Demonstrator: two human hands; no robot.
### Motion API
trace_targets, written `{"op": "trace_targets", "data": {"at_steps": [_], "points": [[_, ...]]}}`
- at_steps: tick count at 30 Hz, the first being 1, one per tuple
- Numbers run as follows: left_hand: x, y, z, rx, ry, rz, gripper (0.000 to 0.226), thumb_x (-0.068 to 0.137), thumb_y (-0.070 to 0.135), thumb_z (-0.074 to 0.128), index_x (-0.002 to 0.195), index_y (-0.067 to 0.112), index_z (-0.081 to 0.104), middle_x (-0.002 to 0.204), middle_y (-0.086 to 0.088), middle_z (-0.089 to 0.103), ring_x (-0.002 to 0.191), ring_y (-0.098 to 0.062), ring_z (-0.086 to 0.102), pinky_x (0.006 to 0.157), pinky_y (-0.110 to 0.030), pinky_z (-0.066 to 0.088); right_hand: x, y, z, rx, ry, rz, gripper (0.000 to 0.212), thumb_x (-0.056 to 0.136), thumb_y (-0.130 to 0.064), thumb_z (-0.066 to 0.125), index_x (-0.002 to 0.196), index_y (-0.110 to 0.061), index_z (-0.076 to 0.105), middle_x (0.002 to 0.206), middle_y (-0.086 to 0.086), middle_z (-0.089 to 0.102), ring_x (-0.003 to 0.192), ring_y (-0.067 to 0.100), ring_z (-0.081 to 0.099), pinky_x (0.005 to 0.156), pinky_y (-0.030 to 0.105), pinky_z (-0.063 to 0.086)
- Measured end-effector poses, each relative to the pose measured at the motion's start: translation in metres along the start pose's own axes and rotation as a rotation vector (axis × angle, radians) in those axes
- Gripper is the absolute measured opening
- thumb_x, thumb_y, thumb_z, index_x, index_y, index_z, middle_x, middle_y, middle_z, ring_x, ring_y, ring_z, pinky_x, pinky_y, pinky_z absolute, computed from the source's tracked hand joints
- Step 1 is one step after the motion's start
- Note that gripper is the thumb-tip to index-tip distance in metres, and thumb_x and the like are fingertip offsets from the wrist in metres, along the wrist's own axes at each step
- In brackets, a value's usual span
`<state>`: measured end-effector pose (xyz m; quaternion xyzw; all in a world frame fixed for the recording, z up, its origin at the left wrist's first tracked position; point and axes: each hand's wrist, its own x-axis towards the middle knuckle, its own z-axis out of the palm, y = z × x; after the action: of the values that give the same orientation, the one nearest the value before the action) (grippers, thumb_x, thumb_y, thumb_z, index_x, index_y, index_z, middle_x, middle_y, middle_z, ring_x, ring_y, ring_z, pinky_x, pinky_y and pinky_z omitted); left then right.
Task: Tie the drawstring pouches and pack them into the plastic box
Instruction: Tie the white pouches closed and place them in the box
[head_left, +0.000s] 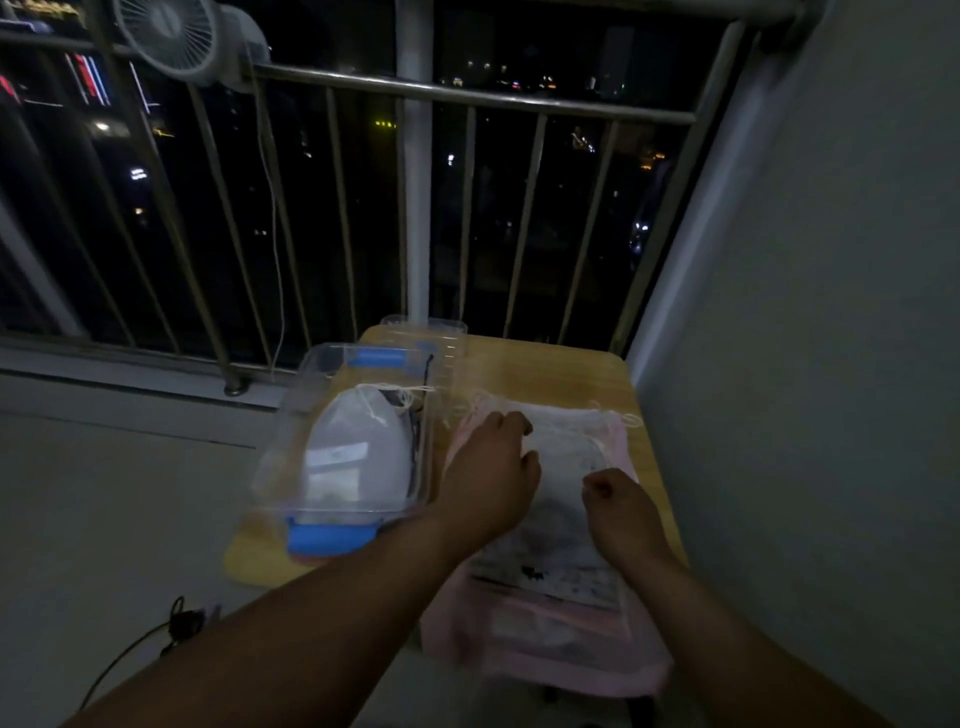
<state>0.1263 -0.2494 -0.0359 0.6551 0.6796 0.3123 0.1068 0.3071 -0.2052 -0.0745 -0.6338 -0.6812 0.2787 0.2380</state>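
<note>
Right now gripping the top pouch (566, 452) with the left hand (491, 467), curling the right hand (621, 506) beside it, can't tell around what, plastic box (332, 538) just left.

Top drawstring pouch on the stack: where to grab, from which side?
Pinch the top pouch at its far mouth edge, where drawstring loops poke past the stack. It lies flat, so the body offers little to pinch. Come from above at the far right: the left hand covers the far-left corner.
</note>
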Motion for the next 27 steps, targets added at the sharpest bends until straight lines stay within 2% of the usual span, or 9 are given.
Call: {"op": "trace_targets", "data": {"at_steps": [3,5,7,10,14,19,21,24,27], "points": [[0.010,-0.018,0.037,0.001,-0.123,-0.211,0.056,0.090,0.040,0.049,0.138,0.011,0.056,0.131,-0.009,0.060,0.121,-0.029,0.056,0.105,-0.036,0.044,0.013,0.020,-0.001,0.001,-0.036,0.046,0.032,0.101,-0.013,0.053,0.131,-0.012,0.066,0.141,0.010,0.062,0.129,0.029,0.057,0.100,0.028,0.041],[0.026,-0.051,0.068,-0.045,-0.170,-0.362,0.071,0.073,0.052,0.039,0.128,0.014,0.061,0.122,-0.009,0.066,0.115,-0.030,0.062,0.100,-0.038,0.051,0.021,0.026,-0.001,0.006,-0.058,0.054,0.036,0.102,-0.012,0.050,0.137,-0.011,0.062,0.146,0.011,0.059,0.133,0.029,0.053,0.101,0.027,0.039],[0.035,-0.060,0.073,-0.132,-0.200,-0.476,0.067,0.070,0.047,0.047,0.124,0.008,0.061,0.116,-0.012,0.067,0.108,-0.031,0.065,0.092,-0.038,0.056,0.030,0.028,0.001,-0.003,-0.084,0.071,0.037,0.102,-0.009,0.046,0.135,-0.009,0.063,0.145,0.013,0.059,0.131,0.030,0.054,0.092,0.026,0.038],[0.035,-0.034,0.051,-0.162,-0.240,-0.492,0.050,0.090,0.031,0.060,0.129,0.000,0.058,0.126,-0.016,0.064,0.118,-0.031,0.061,0.098,-0.034,0.050,0.042,0.036,0.009,-0.002,-0.154,0.093,0.035,0.099,-0.004,0.045,0.127,-0.006,0.067,0.143,0.014,0.060,0.128,0.030,0.055,0.084,0.026,0.037],[0.042,-0.033,0.053,-0.130,-0.205,-0.480,0.032,0.096,0.014,0.058,0.125,0.000,0.063,0.122,-0.021,0.067,0.111,-0.035,0.065,0.094,-0.038,0.054,0.047,0.040,0.011,0.048,-0.166,0.119,0.039,0.099,-0.007,0.050,0.135,-0.010,0.066,0.147,0.010,0.058,0.136,0.028,0.052,0.112,0.032,0.041],[0.039,-0.035,0.055,-0.121,-0.103,-0.462,0.032,0.091,0.009,0.058,0.123,0.006,0.064,0.112,-0.015,0.070,0.105,-0.033,0.065,0.093,-0.043,0.056,0.051,0.036,0.014,0.054,-0.175,0.127,0.040,0.094,-0.018,0.064,0.133,-0.012,0.066,0.144,0.007,0.061,0.132,0.025,0.056,0.099,0.023,0.042],[0.037,-0.034,0.055,-0.159,-0.076,-0.480,0.022,0.094,0.010,0.058,0.115,0.009,0.065,0.108,-0.012,0.070,0.101,-0.030,0.065,0.090,-0.040,0.056,0.052,0.035,0.016,0.061,-0.196,0.152,0.037,0.093,-0.020,0.067,0.127,-0.008,0.069,0.137,0.011,0.064,0.124,0.029,0.060,0.088,0.026,0.044],[0.034,-0.030,0.052,-0.182,-0.052,-0.440,0.015,0.101,0.017,0.053,0.092,0.011,0.065,0.092,-0.008,0.068,0.083,-0.026,0.063,0.072,-0.032,0.051,0.052,0.029,0.016,0.162,-0.197,0.172,0.013,0.087,-0.015,0.073,0.094,-0.005,0.076,0.106,0.018,0.073,0.099,0.034,0.068,0.081,0.041,0.054],[0.030,-0.024,0.049,-0.319,-0.065,-0.418,0.022,0.104,0.020,0.049,0.093,0.008,0.065,0.088,-0.006,0.066,0.085,-0.025,0.065,0.075,-0.037,0.055,0.050,0.027,0.010,0.279,-0.191,0.185,0.016,0.085,-0.016,0.078,0.071,-0.015,0.069,0.083,0.009,0.070,0.080,0.026,0.066,0.070,0.034,0.050]]}}
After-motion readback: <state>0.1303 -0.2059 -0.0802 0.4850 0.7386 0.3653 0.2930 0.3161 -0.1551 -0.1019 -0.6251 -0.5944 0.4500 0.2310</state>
